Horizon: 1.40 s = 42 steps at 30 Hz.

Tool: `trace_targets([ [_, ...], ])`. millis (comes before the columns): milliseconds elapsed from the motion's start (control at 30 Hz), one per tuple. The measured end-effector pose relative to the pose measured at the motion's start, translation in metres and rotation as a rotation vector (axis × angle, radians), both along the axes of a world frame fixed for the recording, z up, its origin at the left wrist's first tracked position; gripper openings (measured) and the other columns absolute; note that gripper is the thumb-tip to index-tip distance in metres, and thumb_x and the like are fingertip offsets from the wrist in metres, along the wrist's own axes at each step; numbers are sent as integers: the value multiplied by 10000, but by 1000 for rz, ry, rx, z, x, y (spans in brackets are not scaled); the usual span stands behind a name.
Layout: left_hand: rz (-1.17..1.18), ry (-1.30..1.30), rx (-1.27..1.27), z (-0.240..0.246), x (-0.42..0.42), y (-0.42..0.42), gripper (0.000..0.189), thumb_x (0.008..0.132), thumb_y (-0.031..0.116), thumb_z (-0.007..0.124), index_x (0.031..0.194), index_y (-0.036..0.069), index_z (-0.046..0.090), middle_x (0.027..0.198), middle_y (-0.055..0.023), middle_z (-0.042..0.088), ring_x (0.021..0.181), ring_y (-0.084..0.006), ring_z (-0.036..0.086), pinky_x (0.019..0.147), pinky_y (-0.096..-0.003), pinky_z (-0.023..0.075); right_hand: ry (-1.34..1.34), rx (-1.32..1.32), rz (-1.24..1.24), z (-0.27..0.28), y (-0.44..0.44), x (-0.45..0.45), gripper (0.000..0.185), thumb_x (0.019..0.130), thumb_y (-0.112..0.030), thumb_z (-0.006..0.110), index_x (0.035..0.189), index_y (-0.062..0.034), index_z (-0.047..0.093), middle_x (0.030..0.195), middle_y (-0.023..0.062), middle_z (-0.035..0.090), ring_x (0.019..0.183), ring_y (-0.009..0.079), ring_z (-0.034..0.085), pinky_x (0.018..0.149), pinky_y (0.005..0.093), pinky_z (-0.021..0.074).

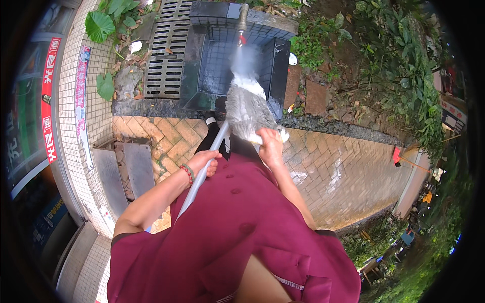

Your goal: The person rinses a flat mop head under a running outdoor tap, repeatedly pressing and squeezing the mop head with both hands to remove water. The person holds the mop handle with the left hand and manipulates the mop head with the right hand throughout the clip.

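My left hand point(206, 164), a beaded bracelet at its wrist, is closed around a pale grey mop pole point(196, 187). The pole runs up from beside my body to a shaggy grey-and-white mop head point(251, 108), tilted over the front edge of a tiled basin point(274, 70). With bent fingers, my right hand point(271, 146) grips the mop head's near edge. A metal tap point(242, 24) with a red part pours water onto the far end of the mop head, where it looks white and wet. The pole's joint with the head is hidden.
Left of the basin lies a slotted drain grate point(168, 49). Dark slabs point(138, 166) lean near the tiled wall point(74, 132) at left. Wet brick paving point(341, 178) spreads to the right, with plants point(394, 64) beyond. A red dustpan point(396, 156) stands far right.
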<state>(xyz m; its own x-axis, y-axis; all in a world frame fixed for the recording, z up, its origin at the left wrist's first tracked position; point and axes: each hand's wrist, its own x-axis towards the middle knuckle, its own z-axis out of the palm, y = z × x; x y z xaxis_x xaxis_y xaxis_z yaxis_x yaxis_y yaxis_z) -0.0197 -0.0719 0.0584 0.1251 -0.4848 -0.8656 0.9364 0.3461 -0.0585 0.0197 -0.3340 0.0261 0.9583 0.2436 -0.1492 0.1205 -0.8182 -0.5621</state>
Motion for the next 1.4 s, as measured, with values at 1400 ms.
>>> trace_targets([
  [1400,-68,-145,55,-24,58,35,183,878,86,614,786,80,456,604,13,459,452,-54,423,372,-204,344,309,854,-832,-19,0,95,493,621,173,507,1046,-75,472,800,27,542,630,140,518,476,265,406],
])
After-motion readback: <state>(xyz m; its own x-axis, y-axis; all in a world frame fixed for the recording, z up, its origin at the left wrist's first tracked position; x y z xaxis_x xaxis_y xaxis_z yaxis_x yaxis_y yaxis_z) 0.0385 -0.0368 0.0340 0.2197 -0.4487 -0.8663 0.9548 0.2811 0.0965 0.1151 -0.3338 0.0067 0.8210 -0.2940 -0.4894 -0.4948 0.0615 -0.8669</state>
